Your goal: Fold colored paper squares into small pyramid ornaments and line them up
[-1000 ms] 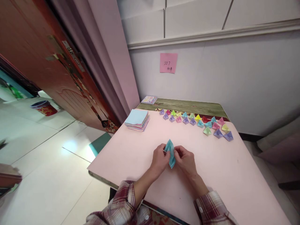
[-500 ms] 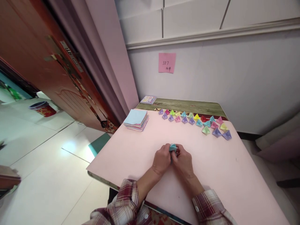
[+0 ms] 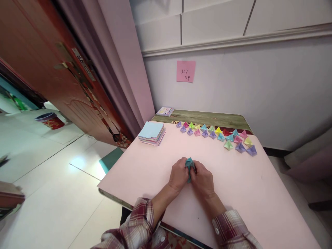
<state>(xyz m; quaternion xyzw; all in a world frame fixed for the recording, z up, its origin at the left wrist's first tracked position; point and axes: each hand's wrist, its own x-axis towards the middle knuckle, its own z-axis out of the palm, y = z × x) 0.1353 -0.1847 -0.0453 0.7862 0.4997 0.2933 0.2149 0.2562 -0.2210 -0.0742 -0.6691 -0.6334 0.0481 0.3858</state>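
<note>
place: home room, seemingly | signs: red panelled door (image 3: 38, 52), purple curtain (image 3: 116, 62), tiled floor (image 3: 57, 186), patterned bin (image 3: 52, 122)

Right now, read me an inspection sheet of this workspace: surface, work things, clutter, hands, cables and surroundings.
Surface: pink-topped table, with a green wood-grain strip showing along the far edge.
Work things: teal folded paper between the hands, partly hidden by fingers; paper stack at far left, edges uneven; folded paper pieces in rows toward the far right.
Clutter: printed packet at the far left corner.
Hands: left hand and right hand both hold the teal folded paper.
Cables: nothing seen.
Surroundings: pink note on the wall; red door and bin to the left.
</note>
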